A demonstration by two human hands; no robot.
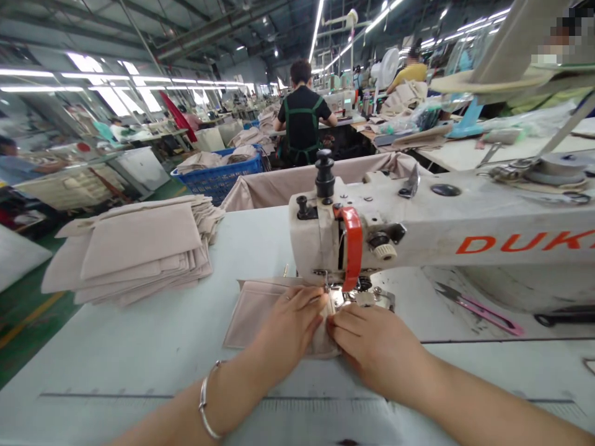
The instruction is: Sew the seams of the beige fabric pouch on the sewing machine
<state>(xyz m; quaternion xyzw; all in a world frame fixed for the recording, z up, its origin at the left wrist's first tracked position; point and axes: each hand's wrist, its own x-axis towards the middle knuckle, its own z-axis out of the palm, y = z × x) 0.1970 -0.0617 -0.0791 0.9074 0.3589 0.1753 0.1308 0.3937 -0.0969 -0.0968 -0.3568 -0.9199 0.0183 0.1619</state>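
The beige fabric piece (248, 319) lies on the desk (176, 362), its right part at the sewing machine (418, 217). The left hand (290, 319) rests extended fingers on the fabric piece; the right hand (376, 341) sets bent fingers at its right edge. Whether either hand pinches it cannot be determined. A fabric stack (139, 241) sits at left; pink-handled snips (483, 308) lie at right.

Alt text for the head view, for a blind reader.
A person's left hand and right hand touch beige fabric at a white sewing machine. On the pale table, a fabric stack lies left, pink-handled scissors right.
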